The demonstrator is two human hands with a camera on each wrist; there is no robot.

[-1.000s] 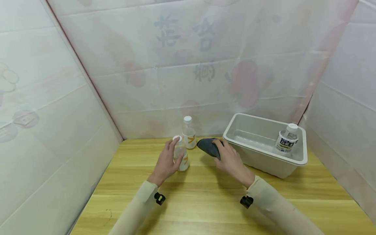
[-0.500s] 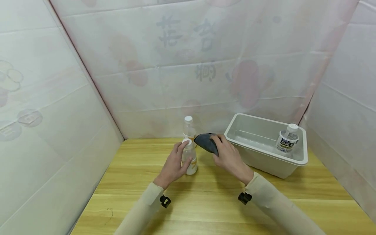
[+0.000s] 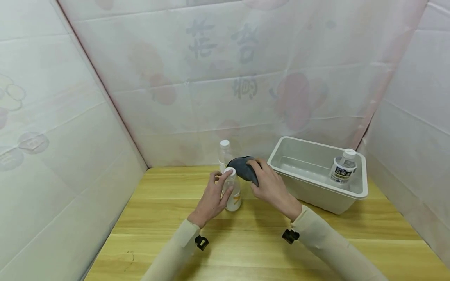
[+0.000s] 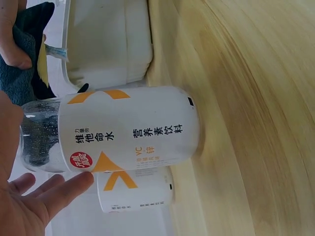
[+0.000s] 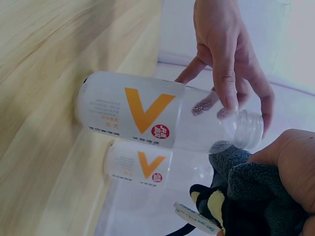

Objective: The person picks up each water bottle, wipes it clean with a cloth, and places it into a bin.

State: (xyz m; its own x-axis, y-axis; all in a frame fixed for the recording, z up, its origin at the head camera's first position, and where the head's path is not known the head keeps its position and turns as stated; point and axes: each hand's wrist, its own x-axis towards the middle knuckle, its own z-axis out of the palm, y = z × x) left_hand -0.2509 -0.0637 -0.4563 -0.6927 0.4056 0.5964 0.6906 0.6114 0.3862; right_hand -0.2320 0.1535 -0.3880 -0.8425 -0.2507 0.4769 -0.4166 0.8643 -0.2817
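White bin point(image 3: 355, 192) with one labelled bottle point(image 3: 342, 167) inside

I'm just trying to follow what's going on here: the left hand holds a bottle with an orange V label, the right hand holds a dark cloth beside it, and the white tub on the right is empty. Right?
Not quite: the white tub is not empty. The head view shows a bottle with a dark label standing in it. The rest holds: the left hand grips the bottle with an orange V label, and the right hand holds the dark cloth.

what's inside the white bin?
One capped bottle stands upright at the bin's right end; the rest of the visible floor is bare. The near wall hides the floor's front strip.
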